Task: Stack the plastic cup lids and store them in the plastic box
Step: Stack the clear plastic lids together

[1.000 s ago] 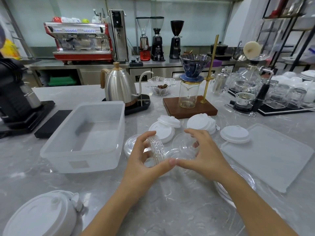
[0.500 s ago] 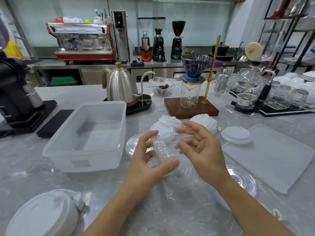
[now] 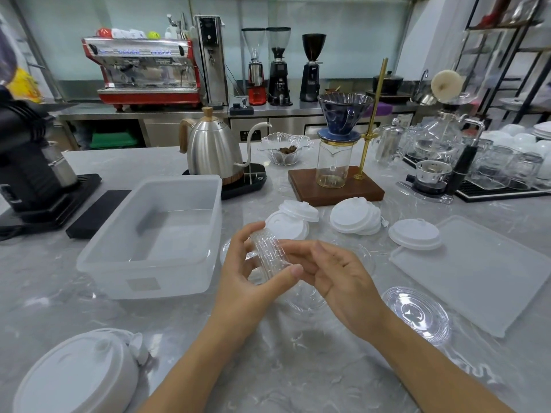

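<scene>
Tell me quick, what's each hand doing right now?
Left hand: closed around a stack of clear lids, held on edge.
Right hand: open, fingers loose, fingertips at the stack, gripping nothing.

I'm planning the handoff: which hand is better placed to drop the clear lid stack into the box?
Left. The left hand already grips the clear lid stack and is nearer the open plastic box; the right hand only touches it.

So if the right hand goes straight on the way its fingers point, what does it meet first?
The right hand points left, toward the clear lid stack in the left hand, so it would probably meet that stack first. Its fingertips look very near or already touching; depth is unclear.
</scene>
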### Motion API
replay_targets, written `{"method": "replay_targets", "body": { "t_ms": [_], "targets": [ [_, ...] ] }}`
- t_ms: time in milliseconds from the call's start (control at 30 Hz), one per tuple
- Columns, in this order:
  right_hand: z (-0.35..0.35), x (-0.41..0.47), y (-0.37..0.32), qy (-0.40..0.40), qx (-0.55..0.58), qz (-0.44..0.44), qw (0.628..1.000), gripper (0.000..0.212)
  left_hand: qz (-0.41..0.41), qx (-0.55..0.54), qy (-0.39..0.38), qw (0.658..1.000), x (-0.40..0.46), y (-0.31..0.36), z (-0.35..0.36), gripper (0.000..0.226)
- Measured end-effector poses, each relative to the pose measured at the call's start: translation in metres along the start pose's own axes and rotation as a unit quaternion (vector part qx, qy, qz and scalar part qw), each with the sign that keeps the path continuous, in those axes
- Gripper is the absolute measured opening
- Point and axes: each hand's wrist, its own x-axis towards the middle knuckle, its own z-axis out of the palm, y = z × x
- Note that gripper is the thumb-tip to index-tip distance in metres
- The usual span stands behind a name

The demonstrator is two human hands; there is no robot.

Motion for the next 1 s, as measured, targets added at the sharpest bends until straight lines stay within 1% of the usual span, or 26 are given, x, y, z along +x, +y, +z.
{"method": "replay_targets", "body": {
  "t_ms": [33, 100, 167, 200, 233, 300, 333, 367, 433, 533, 600, 767, 833, 900, 1000],
  "targets": [
    [-0.001, 0.001, 0.000, 0.018, -0.026, -0.012, 0.999, 0.032, -0.002, -0.002, 0.003, 1.000, 0.000, 0.000, 0.000, 0.080],
    [-0.004, 0.002, 0.000, 0.095, -0.132, -0.035, 0.986, 0.025, -0.011, -0.007, 0.007, 1.000, 0.001, -0.001, -0.002, 0.078],
    [-0.008, 0.002, -0.001, 0.164, -0.260, -0.022, 0.951, 0.019, -0.016, -0.010, 0.007, 1.000, 0.001, 0.000, -0.003, 0.077],
    [-0.011, 0.001, -0.002, 0.170, -0.318, 0.005, 0.933, 0.023, -0.017, -0.011, 0.006, 1.000, 0.001, 0.000, -0.003, 0.077],
    [-0.013, 0.000, -0.002, 0.155, -0.373, 0.043, 0.914, 0.032, -0.019, -0.011, 0.005, 1.000, 0.001, -0.001, -0.003, 0.076],
    [-0.015, -0.002, -0.003, 0.085, -0.461, 0.125, 0.874, 0.066, -0.022, -0.008, 0.002, 1.000, 0.001, 0.000, -0.004, 0.076],
    [-0.015, -0.003, -0.003, 0.051, -0.483, 0.149, 0.861, 0.082, -0.023, -0.007, -0.001, 1.000, 0.001, 0.000, -0.004, 0.076],
    [-0.016, -0.004, -0.002, 0.028, -0.490, 0.161, 0.856, 0.093, -0.024, -0.006, -0.004, 1.000, 0.000, 0.001, -0.004, 0.076],
    [-0.019, -0.004, -0.003, 0.006, -0.498, 0.171, 0.850, 0.101, -0.029, -0.002, -0.003, 1.000, 0.000, 0.001, -0.004, 0.076],
    [-0.025, -0.004, -0.003, -0.033, -0.547, 0.186, 0.815, 0.104, -0.041, -0.017, 0.009, 0.999, 0.001, 0.001, -0.003, 0.076],
    [-0.026, -0.004, 0.000, -0.040, -0.564, 0.190, 0.802, 0.104, -0.044, -0.024, 0.013, 0.999, 0.002, 0.002, -0.003, 0.077],
    [-0.027, -0.004, 0.003, -0.030, -0.548, 0.158, 0.821, 0.101, -0.049, -0.031, 0.008, 0.998, 0.002, 0.002, -0.002, 0.078],
    [-0.027, -0.004, 0.004, -0.013, -0.530, 0.138, 0.837, 0.101, -0.048, -0.034, 0.007, 0.998, 0.002, 0.002, -0.002, 0.077],
    [-0.027, -0.002, 0.006, 0.026, -0.496, 0.116, 0.860, 0.090, -0.047, -0.035, 0.007, 0.998, 0.002, 0.002, -0.002, 0.077],
    [-0.029, 0.002, 0.006, 0.108, -0.426, 0.074, 0.895, 0.062, -0.050, -0.038, 0.006, 0.998, 0.002, 0.002, -0.002, 0.077]
  ]
}}
